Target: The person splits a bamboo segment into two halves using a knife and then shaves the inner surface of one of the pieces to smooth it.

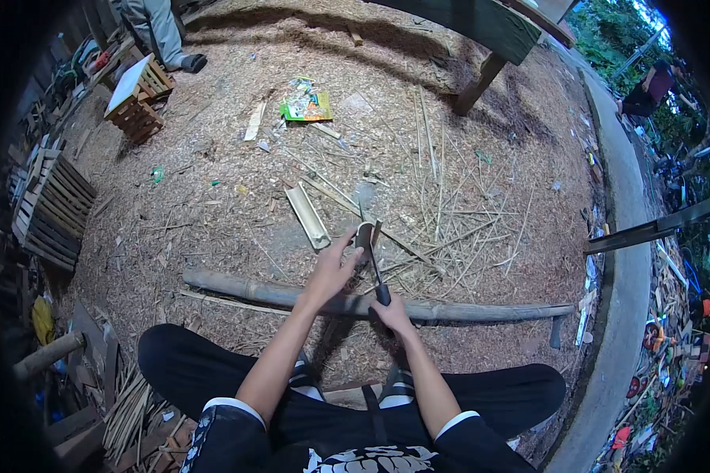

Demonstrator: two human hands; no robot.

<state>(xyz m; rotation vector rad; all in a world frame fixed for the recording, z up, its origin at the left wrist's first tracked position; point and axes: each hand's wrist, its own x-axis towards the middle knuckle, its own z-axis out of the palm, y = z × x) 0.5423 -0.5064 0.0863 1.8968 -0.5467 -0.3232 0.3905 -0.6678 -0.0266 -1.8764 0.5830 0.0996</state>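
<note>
My left hand [333, 270] has its fingers around the near side of a short bamboo piece [363, 236], which stands tilted in front of me. In my right hand [391, 313] is a knife, gripped by its black handle [383, 295]. Its long dark blade [375, 266] points away from me and overlaps the bamboo piece at its right side. A split half of bamboo [307, 214], hollow side up, lies just beyond my left hand. Below both forearms a long bamboo pole [237, 285] stretches across the ground.
Thin bamboo strips [469, 236] are scattered at right over ground covered in shavings. A colourful plastic bag [306, 107] lies farther off. Slatted crates [55, 206] stand at left, a wooden table [469, 27] at the top. One person's leg [162, 35] and another person [653, 85] appear beyond.
</note>
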